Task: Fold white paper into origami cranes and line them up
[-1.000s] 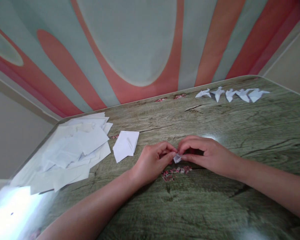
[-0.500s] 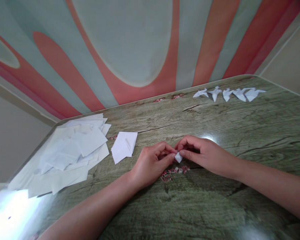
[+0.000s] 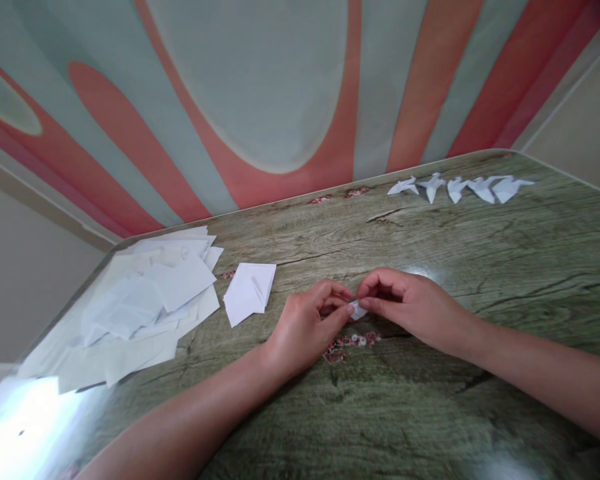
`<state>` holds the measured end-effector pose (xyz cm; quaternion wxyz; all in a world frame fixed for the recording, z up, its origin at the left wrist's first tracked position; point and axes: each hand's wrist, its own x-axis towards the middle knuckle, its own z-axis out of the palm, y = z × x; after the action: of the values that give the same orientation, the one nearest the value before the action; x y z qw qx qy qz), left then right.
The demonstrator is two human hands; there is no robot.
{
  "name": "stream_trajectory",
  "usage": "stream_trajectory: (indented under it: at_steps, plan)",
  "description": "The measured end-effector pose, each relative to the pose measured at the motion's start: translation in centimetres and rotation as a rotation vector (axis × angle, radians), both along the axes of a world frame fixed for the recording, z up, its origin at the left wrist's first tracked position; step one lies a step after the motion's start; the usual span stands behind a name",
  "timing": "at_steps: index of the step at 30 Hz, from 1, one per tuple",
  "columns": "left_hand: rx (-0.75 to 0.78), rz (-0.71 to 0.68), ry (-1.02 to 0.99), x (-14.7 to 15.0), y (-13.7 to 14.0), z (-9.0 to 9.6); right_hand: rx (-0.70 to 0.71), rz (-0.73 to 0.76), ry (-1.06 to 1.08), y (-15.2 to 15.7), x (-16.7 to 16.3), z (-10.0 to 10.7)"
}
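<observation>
Taking the small folded white paper [image 3: 358, 311] as the centre of the dial, with twelve at the far side, the left hand [image 3: 305, 320] comes in from about eight o'clock and the right hand [image 3: 415, 303] from about three. Both pinch the paper between thumb and fingers, their tips nearly meeting just above the wood-grain tabletop [image 3: 305, 433]. A piece this small seems best worked with one hand steadying it while the other presses the crease flat from thumb to fingertip; squeezing hard from both sides could crumple the layers. The fingers themselves are the main obstacle — they cover most of the folds, so edge alignment cannot be told.

At nine o'clock, near the left hand, lies a little stack of cut paper pieces [image 3: 245, 297]; farther out the same way spreads a heap of loose white sheets [image 3: 185, 283]. Five folded paper birds [image 3: 456, 190] stand in a row between one and two o'clock — well apart from both hands. A printed flower cluster [image 3: 357, 341] sits at six.
</observation>
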<state>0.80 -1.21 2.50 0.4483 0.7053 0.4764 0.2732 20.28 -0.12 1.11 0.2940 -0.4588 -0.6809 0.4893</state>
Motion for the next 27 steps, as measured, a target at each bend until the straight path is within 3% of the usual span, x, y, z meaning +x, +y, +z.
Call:
stream_trajectory:
  at_steps: [6,12,17,23,25,27]
  plan:
    - [0.085,0.029,0.05,-0.34,0.17,0.15,-0.062,0.037,0.025,0.09,-0.06,0.1]
    - [0.073,-0.015,0.113,-0.47,0.4,0.28,-0.048,0.002,-0.053,0.04,0.01,0.45]
    - [0.057,-0.032,0.104,-0.31,0.12,-0.07,0.02,-0.021,-0.131,-0.04,-0.12,0.39]
    - [-0.024,-0.004,0.038,0.16,-0.07,0.0,0.218,0.039,-0.197,0.02,-0.15,0.49]
    - [-0.077,-0.006,-0.03,0.16,0.07,0.23,0.161,0.04,-0.178,0.09,0.0,0.61]
    - [-0.104,-0.031,-0.104,0.01,0.27,0.55,-0.035,0.045,-0.09,0.16,0.16,0.64]
